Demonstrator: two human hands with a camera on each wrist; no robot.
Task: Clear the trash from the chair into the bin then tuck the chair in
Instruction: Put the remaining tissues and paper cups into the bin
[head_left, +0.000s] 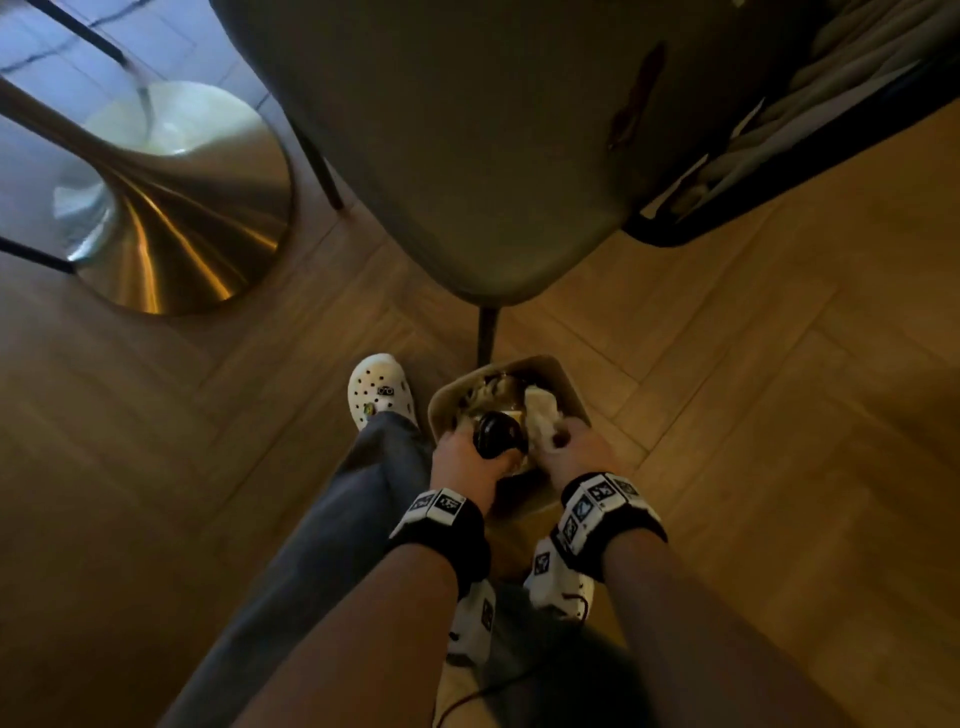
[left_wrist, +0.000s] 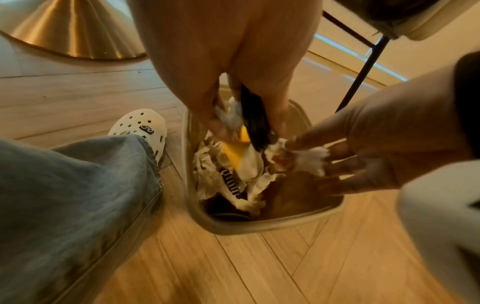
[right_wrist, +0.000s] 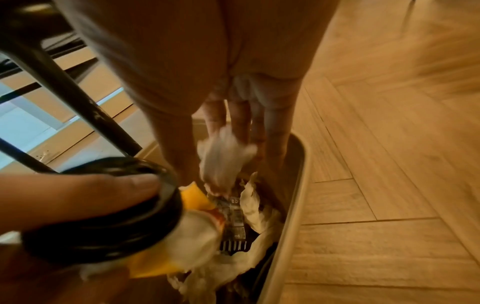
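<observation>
Both hands over the bin at lower centre of the head view.

Left hand (head_left: 465, 457) reaching down, fingers (right_wrist: 85, 197) curled round a black-lidded paper cup (head_left: 497, 434) with yellow and white on its side, tipped mouth-first toward the bin (head_left: 441, 402). Right hand (head_left: 576, 447) just beside it, fingers (left_wrist: 337, 162) loosely spread, a crumpled white tissue (left_wrist: 310, 159) against the fingertips. Beige bin standing on the wooden floor (head_left: 779, 415), already holding crumpled paper. Grey chair (head_left: 467, 156) seat in the upper centre, bare but for a dark stain.
</observation>
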